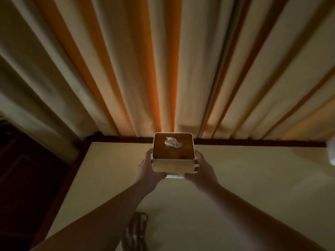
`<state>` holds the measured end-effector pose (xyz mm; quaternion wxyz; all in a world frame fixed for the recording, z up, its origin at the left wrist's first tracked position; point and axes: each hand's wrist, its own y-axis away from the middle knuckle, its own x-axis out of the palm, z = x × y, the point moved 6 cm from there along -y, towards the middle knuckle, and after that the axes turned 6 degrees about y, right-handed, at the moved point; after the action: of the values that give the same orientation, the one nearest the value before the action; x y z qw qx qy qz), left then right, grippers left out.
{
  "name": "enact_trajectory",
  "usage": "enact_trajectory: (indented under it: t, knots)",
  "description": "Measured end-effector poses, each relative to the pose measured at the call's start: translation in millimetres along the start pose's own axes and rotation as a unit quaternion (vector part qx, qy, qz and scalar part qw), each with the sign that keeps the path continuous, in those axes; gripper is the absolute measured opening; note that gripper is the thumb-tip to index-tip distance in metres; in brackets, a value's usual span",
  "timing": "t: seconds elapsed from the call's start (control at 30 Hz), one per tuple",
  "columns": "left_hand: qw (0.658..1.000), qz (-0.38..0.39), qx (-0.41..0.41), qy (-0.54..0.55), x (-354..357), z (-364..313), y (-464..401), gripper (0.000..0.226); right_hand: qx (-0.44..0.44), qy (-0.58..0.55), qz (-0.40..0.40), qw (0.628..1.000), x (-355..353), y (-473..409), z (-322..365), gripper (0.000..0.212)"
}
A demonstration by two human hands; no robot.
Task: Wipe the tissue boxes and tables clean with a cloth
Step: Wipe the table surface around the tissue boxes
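A square tissue box point(173, 161) with a pale frame and a brown wooden lid is held between both hands over the far middle of the cream table point(244, 187). A white tissue point(172, 142) sticks up from the lid. My left hand point(149, 169) grips the box's left side and my right hand point(202, 169) grips its right side, thumbs under the front edge. A dark patterned cloth point(135, 230) lies crumpled on the table near the front, between my forearms.
Cream and orange striped curtains point(163, 69) hang right behind the table's dark far edge. A dark wooden surface point(27, 178) lies beyond the table's left edge. A pale blurred object point(330, 153) shows at the right border.
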<state>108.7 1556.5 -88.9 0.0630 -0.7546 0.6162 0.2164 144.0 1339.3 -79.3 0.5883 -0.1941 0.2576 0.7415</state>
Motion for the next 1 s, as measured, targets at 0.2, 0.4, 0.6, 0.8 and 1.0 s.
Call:
enact_trajectory:
  t: [0.2,0.4,0.6,0.8,1.0]
  knots:
    - [0.997,-0.07,-0.029,0.035,-98,41,2,0.114,-0.071,0.012,0.071,0.995,80,-31,71,0.089]
    - [0.988,-0.14,-0.06,0.038,-177,89,2,0.111,-0.07,0.058,0.123,0.988,161,-60,126,0.101]
    - [0.984,-0.162,-0.063,0.031,-221,120,-6,0.105,-0.069,0.09,0.151,0.982,213,-84,156,0.101]
    - [0.984,-0.163,-0.073,0.03,-238,131,-22,0.106,-0.048,0.099,0.16,0.981,235,-102,167,0.1]
    - [0.979,-0.175,-0.097,-0.05,-257,131,-39,0.086,-0.038,0.106,0.185,0.976,240,-118,174,0.098]
